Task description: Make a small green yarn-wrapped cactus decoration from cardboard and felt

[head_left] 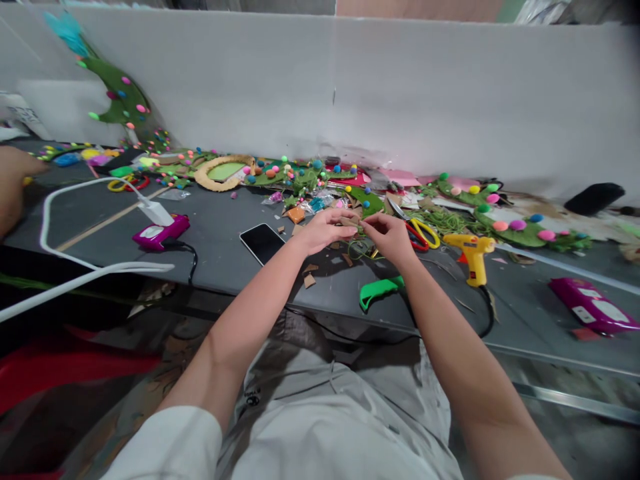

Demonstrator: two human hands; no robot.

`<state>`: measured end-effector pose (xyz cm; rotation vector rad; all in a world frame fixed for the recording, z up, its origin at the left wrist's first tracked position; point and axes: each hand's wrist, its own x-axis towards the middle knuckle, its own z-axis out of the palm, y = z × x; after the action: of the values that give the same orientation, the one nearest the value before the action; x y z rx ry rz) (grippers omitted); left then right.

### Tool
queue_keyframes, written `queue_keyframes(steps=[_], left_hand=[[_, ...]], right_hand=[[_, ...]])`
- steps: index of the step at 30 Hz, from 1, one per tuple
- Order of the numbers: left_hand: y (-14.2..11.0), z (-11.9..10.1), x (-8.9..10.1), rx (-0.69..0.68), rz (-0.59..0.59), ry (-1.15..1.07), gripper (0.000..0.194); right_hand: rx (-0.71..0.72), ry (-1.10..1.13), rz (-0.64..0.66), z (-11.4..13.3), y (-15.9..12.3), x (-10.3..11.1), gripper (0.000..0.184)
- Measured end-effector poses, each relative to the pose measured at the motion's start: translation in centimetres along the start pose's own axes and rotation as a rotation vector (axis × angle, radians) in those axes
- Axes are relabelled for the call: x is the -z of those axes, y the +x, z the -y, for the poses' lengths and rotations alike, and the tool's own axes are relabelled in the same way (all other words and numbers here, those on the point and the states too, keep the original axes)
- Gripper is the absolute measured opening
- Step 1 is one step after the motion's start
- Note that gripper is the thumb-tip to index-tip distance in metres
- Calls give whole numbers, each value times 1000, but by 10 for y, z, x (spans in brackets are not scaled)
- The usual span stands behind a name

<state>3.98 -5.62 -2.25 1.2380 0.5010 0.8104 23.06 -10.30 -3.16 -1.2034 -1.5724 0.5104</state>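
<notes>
Both my hands meet over the grey table [220, 227], holding a small brown-green piece [356, 222] between them. My left hand [325, 230] grips it with the fingers stretched over it and partly hiding it. Thumb and fingertips of my right hand [390, 235] pinch its right end. Thin green string [363, 250] hangs in loops under the hands. Scraps of brown cardboard [310, 281] lie below my left hand. Near my right hand are scissors [425, 233] with red and yellow handles and a green-handled cutter [379, 291].
A yellow glue gun [473, 253] with a black cord lies right of the scissors. A phone [263, 243] lies to the left. Purple boxes [593, 305] sit at both sides, and a white cable [45, 220] loops at left. Green pieces with pompoms [305, 180] line the wall. Another person's arm [15, 187] shows far left.
</notes>
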Motion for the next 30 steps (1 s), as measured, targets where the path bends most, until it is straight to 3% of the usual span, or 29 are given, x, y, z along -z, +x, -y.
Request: queue_keyframes(steps=[4,9,14,21,30], left_hand=[[4,4,3,-55,-38,-42,33],[11,11,8,-113,-181,-14,36],[14,17,11,-178,-272,321,30],[11,15,9,-130,-248,482,30],[8,11,6,-59,-91,174,37]], right_hand=[[-27,71,56,-2,-1,-6,28],[29,-46,109,-5,-7,-14,24],[165,-201,154,-5,-10,-14,18],[272,-296,84,-4,-5,-3,17],[163,-256,38,-4,-2,1,23]])
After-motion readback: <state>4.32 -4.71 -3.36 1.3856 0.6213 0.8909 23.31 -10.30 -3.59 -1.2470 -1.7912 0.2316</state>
